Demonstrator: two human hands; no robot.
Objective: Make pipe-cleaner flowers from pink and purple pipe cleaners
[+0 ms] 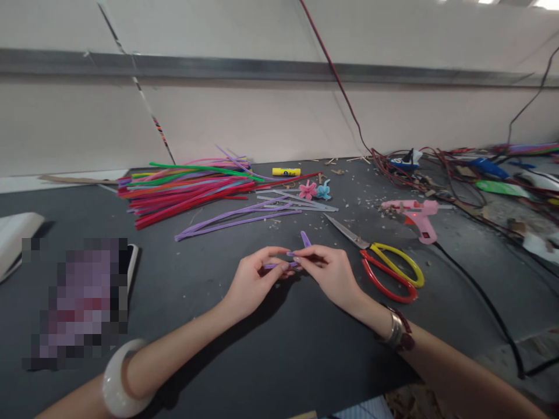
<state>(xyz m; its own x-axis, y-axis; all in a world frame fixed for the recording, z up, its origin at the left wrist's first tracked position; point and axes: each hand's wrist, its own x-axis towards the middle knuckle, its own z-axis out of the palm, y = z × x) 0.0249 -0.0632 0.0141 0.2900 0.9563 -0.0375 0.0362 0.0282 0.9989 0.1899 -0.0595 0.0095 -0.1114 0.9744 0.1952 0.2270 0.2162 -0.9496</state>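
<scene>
You pinched the short purple fuzzy pipe cleaner (305, 239) between your left hand (253, 280) and right hand (332, 273), drawn together just above the dark table (279, 355), where a slack pinch could have let its bent loop spring open.

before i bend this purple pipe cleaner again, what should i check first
1. Grip on both sides: ok. The left hand and right hand each pinch the purple pipe cleaner in their fingertips.
2. Free end: ok. A small loop stands clear above the right hand.
3. Scissors: ok. They lie shut on the table, right of the right hand and not touching it.
4. Glue gun: out of the way beyond the scissors, ok. Whether it is hot: cannot tell.
5. Spare purple stems: ok. They lie loose beyond the hands.
</scene>
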